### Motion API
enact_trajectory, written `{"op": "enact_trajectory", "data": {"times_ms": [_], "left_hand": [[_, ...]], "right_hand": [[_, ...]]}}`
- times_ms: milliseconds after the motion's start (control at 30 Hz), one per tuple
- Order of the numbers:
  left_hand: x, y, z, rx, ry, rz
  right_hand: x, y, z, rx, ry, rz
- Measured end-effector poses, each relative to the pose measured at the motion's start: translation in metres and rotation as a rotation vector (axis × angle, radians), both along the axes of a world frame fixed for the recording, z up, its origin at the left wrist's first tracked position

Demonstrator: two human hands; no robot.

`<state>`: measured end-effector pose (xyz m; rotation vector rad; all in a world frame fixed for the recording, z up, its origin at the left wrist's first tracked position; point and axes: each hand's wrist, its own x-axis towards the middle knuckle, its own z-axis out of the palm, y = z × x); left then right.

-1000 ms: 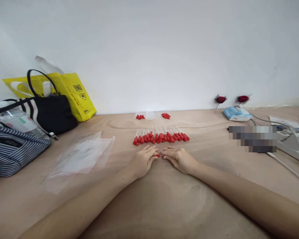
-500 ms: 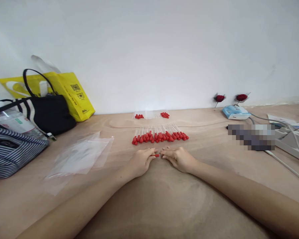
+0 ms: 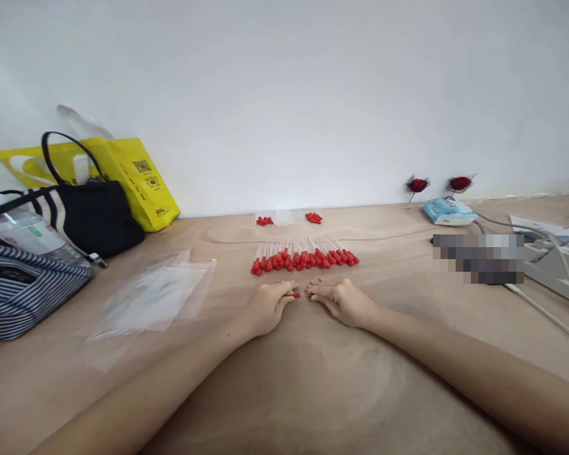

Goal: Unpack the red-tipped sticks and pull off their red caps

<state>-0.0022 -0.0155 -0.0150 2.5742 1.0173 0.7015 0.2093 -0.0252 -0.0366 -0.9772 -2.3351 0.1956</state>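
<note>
My left hand (image 3: 269,308) is closed, its thumb and fingertips pinching a small red rubber bulb (image 3: 294,295). Facing it, my right hand (image 3: 345,303) is also closed, on a thin clear dropper tube (image 3: 305,294) mostly hidden by the fingers. Bulb and tube point at each other just above the table; whether they touch is too small to tell. Beyond both hands lies a row of clear droppers with red bulbs (image 3: 306,259), bulbs toward me.
Farther back, clear bags (image 3: 284,217) lie by loose red bulbs (image 3: 313,218). Plastic zip bags (image 3: 156,297) spread at left, beside a striped bag (image 3: 33,287), a black bag (image 3: 104,215) and a yellow bag (image 3: 146,189). A blue packet (image 3: 449,212), cables and a power strip (image 3: 557,272) stand right.
The red bulb and the clear tube between my fingertips look slightly farther apart. Both hands keep nearly the same place, and the row of droppers is unchanged.
</note>
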Motion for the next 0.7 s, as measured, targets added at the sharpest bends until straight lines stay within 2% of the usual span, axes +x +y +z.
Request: {"op": "enact_trajectory", "data": {"times_ms": [167, 367, 500, 600, 700], "left_hand": [[-0.005, -0.001, 0.0, 0.012, -0.028, 0.04], [-0.009, -0.002, 0.002, 0.146, -0.003, 0.112], [-0.015, -0.004, 0.0, 0.167, -0.015, 0.097], [-0.021, -0.004, -0.002, 0.21, -0.036, 0.176], [-0.027, 0.0, -0.004, 0.251, -0.026, 0.288]], "right_hand": [[0.006, -0.002, -0.002, -0.035, 0.071, -0.071], [0.011, -0.007, 0.001, 0.036, 0.06, -0.132], [0.015, -0.007, 0.0, 0.069, 0.085, -0.118], [0.017, -0.006, 0.0, 0.091, 0.121, -0.129], [0.023, -0.007, -0.001, 0.076, 0.17, -0.2]]}}
